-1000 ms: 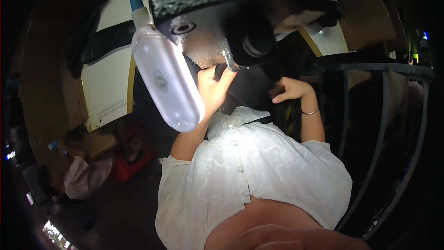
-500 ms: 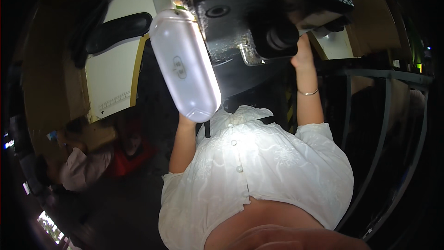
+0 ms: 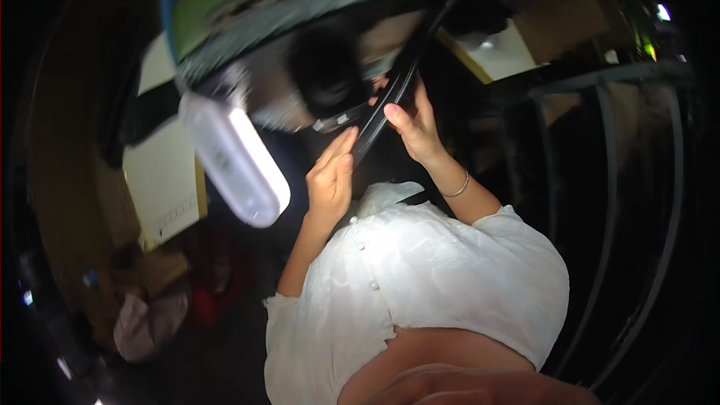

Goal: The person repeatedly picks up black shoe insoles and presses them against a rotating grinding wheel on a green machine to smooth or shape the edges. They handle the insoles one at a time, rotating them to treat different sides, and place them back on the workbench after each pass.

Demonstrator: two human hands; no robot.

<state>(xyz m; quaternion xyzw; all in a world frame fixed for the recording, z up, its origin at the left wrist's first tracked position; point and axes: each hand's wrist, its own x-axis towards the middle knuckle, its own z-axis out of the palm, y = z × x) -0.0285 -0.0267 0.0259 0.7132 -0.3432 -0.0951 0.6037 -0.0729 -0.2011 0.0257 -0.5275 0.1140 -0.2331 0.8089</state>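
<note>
A long, thin black piece (image 3: 409, 67) with a glossy edge slants up and to the right between my hands. My right hand (image 3: 414, 131) grips it, thumb on the near edge and fingers behind. My left hand (image 3: 331, 180) holds its lower end, with straight fingers laid along it. Just beyond my hands stands a dark machine (image 3: 330, 67) with a rounded black part and a green top, blurred by motion. The piece's exact kind is hard to make out.
A lit white lamp (image 3: 236, 161) hangs left of my hands beside a blue hose (image 3: 166, 7). Further left, a black sole-shaped piece (image 3: 154, 112) lies on a white board (image 3: 165, 180). Grey metal rails (image 3: 611, 142) run along the right. A person's pale clothing (image 3: 150, 322) shows lower left.
My hands, mostly hidden behind the lamp and machine before, are now in sight with the black piece between them. The view has shifted, and the lamp appears further left.
</note>
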